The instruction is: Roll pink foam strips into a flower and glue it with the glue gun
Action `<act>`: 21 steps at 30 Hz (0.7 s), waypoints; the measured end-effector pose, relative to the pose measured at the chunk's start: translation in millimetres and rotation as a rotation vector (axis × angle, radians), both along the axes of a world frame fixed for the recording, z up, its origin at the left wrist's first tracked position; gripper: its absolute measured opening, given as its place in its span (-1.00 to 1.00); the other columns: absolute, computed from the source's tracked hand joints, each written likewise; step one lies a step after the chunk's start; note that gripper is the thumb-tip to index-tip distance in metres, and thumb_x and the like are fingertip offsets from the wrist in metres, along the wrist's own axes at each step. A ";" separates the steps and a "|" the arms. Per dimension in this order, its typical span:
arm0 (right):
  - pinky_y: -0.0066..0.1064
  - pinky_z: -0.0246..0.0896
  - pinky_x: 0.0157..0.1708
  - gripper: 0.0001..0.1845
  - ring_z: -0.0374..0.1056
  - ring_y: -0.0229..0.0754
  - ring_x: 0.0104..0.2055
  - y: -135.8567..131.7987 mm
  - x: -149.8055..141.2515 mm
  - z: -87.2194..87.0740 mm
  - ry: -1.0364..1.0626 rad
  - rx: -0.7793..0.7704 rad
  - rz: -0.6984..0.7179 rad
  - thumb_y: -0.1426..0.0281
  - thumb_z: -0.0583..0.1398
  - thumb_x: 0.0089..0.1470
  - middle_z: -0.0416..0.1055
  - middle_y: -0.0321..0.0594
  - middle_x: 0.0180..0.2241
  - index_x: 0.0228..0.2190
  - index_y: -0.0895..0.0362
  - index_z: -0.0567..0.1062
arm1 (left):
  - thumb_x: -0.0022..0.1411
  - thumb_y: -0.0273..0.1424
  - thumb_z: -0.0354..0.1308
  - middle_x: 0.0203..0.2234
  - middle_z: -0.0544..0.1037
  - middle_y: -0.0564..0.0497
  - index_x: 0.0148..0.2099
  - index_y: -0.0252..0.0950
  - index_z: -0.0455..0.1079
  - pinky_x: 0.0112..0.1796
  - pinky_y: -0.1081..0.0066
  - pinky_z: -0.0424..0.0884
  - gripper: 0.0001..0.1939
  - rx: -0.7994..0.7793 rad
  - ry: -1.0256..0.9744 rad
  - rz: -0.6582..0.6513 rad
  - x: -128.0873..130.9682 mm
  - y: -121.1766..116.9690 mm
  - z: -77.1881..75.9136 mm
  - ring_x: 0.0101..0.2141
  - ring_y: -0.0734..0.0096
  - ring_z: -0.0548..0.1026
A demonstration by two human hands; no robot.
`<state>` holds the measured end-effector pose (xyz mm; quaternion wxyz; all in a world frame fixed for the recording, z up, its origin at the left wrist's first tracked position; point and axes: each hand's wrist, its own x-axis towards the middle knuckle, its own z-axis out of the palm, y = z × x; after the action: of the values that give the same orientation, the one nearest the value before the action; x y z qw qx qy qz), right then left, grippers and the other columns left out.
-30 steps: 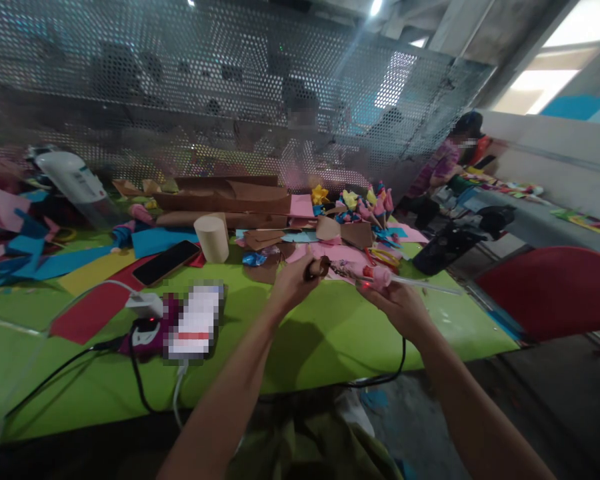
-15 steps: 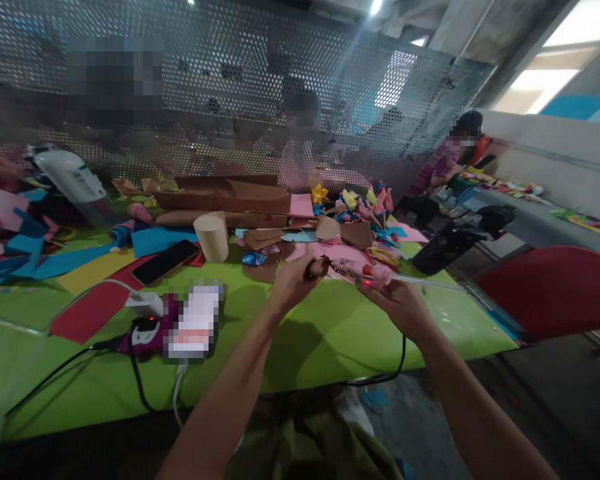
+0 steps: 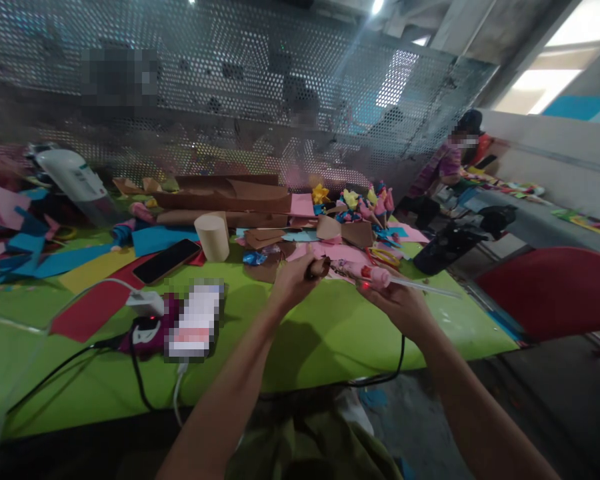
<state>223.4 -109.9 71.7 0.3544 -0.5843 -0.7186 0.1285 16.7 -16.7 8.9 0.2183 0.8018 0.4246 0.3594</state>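
My left hand [image 3: 293, 285] is closed around a small brown roll of paper [image 3: 319, 267], held above the green table [image 3: 330, 333]. My right hand [image 3: 397, 301] grips a pink hot glue gun [image 3: 373, 275] with a clear glue stick [image 3: 420, 287] sticking out to the right. The gun's nozzle points left at the brown roll, very close to it. A black cord [image 3: 380, 373] hangs from the gun below the table edge.
Coloured paper sheets, brown card pieces [image 3: 225, 193], a beige paper cylinder [image 3: 213, 237], a black phone [image 3: 166, 261], a power strip [image 3: 147, 333] with cables and paper flowers [image 3: 365, 203] cover the table. A red chair [image 3: 545, 287] stands right. Another person [image 3: 443, 170] sits at the far right.
Both hands have stayed nearly in place; the glue gun and brown roll shifted only slightly.
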 end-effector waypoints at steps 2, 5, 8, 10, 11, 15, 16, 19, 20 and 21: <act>-0.22 0.32 -0.16 -0.64 0.44 0.03 -0.19 0.5 0.1 -0.2 -0.006 0.008 -0.006 0.05 0.17 0.12 0.52 -0.09 -0.27 -0.38 0.08 0.53 | 0.23 -0.31 0.15 -0.42 0.48 0.07 -0.20 -0.22 0.39 -0.41 0.47 0.09 -0.88 0.001 -0.004 -0.006 -0.2 -0.2 -0.2 -0.43 0.46 0.34; -0.23 0.32 -0.17 -0.65 0.44 0.01 -0.22 0.6 0.8 -0.5 -0.014 0.008 -0.010 0.06 0.17 0.12 0.53 -0.10 -0.30 -0.38 0.08 0.53 | 0.23 -0.32 0.16 -0.43 0.48 0.08 -0.21 -0.22 0.39 -0.42 0.48 0.10 -0.89 -0.001 -0.006 0.000 -0.4 -0.5 -0.4 -0.44 0.47 0.35; -0.22 0.32 -0.15 -0.67 0.43 0.00 -0.23 -0.1 1.9 -0.6 -0.023 -0.007 -0.008 0.07 0.18 0.12 0.53 -0.11 -0.32 -0.41 0.07 0.51 | 0.21 -0.34 0.17 -0.44 0.48 0.08 -0.22 -0.22 0.39 -0.42 0.48 0.10 -0.90 0.003 -0.009 0.008 -1.0 -0.6 -0.2 -0.43 0.46 0.35; -0.21 0.31 -0.13 -0.68 0.43 0.01 -0.23 -0.7 2.4 -0.4 -0.029 -0.012 -0.012 0.08 0.18 0.12 0.53 -0.12 -0.32 -0.41 0.07 0.51 | 0.20 -0.36 0.17 -0.42 0.49 0.07 -0.21 -0.22 0.38 -0.41 0.48 0.10 -0.90 -0.001 -0.013 -0.001 -1.5 -0.7 0.4 -0.43 0.46 0.36; -0.20 0.31 -0.13 -0.68 0.43 0.01 -0.23 -1.0 2.4 -0.2 -0.031 -0.015 -0.013 0.08 0.18 0.12 0.53 -0.12 -0.32 -0.41 0.06 0.51 | 0.20 -0.36 0.17 -0.41 0.49 0.07 -0.21 -0.22 0.38 -0.41 0.48 0.10 -0.90 -0.004 -0.014 -0.007 -1.7 -0.6 0.6 -0.42 0.46 0.36; -0.23 0.31 -0.15 -0.68 0.42 0.00 -0.23 -0.9 1.4 0.3 -0.018 -0.013 0.001 0.08 0.18 0.12 0.53 -0.13 -0.32 -0.38 0.06 0.53 | 0.22 -0.33 0.16 -0.41 0.50 0.06 -0.21 -0.22 0.39 -0.41 0.48 0.11 -0.90 -0.008 -0.002 -0.003 -1.3 0.1 0.2 -0.41 0.44 0.37; -0.24 0.31 -0.16 -0.67 0.43 0.00 -0.23 -0.6 1.0 0.3 -0.013 -0.011 0.001 0.08 0.18 0.12 0.53 -0.12 -0.32 -0.38 0.07 0.53 | 0.22 -0.32 0.16 -0.41 0.50 0.06 -0.21 -0.22 0.39 -0.42 0.48 0.11 -0.89 -0.006 0.003 0.000 -1.0 0.3 0.0 -0.41 0.44 0.37; -0.27 0.31 -0.18 -0.65 0.43 -0.02 -0.24 0.2 0.3 -0.2 -0.013 -0.018 -0.008 0.06 0.17 0.12 0.53 -0.13 -0.33 -0.40 0.07 0.52 | 0.23 -0.32 0.15 -0.40 0.51 0.05 -0.21 -0.22 0.39 -0.41 0.47 0.11 -0.89 -0.007 0.005 -0.001 -1.4 0.0 1.2 -0.41 0.43 0.38; -0.27 0.31 -0.18 -0.65 0.43 -0.02 -0.24 0.2 0.5 -0.5 -0.016 -0.025 -0.008 0.05 0.17 0.12 0.53 -0.13 -0.34 -0.41 0.07 0.52 | 0.22 -0.33 0.16 -0.40 0.51 0.05 -0.21 -0.22 0.39 -0.41 0.47 0.12 -0.89 -0.010 0.007 -0.003 -2.0 -0.4 2.4 -0.40 0.43 0.38; -0.26 0.31 -0.17 -0.64 0.44 -0.01 -0.23 0.0 0.9 -0.8 -0.018 -0.030 -0.007 0.04 0.17 0.12 0.53 -0.13 -0.34 -0.40 0.07 0.52 | 0.21 -0.36 0.16 -0.39 0.51 0.05 -0.20 -0.22 0.39 -0.40 0.47 0.13 -0.90 -0.015 0.009 -0.004 -2.8 -1.0 4.2 -0.40 0.42 0.38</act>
<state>224.2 -109.9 70.9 0.3397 -0.5931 -0.7178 0.1327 13.9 -17.6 13.1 0.2229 0.8026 0.4267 0.3522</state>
